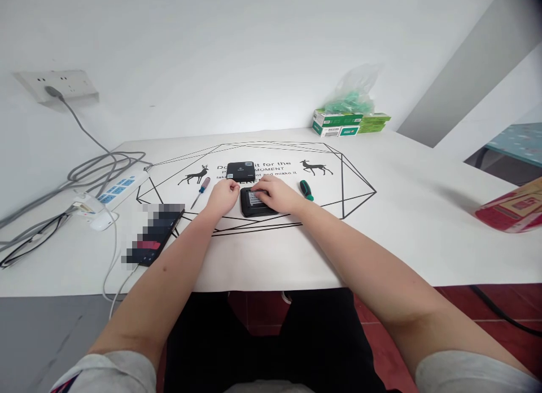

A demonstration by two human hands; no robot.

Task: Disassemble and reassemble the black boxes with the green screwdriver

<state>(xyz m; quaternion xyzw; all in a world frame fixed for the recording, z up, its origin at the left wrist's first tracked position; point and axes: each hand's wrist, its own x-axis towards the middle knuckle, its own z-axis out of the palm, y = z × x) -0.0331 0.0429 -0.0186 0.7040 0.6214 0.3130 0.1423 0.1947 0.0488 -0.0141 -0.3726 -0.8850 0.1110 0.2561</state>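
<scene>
A black rectangular case (259,212) lies with its inside facing up, showing a labelled silver part within. My right hand (277,194) reaches over it from the right, bent fingers resting on the labelled part. Just left of the case, my left hand (224,195) is closed, thumb against the fingertips; anything pinched there is too small to make out. Behind both hands lies a black cover-like piece (240,171) with small stickers. A screwdriver with a purple and blue handle (205,184) is left of my left hand. To the right of my right hand lies a green and black screwdriver handle (305,190).
At the left are a phone (158,235) with a blurred screen, a white power strip (122,192) and tangled grey cables (95,170). Green and white boxes (337,124) under a plastic bag (353,94) stand at the back. A red package (510,212) sits far right.
</scene>
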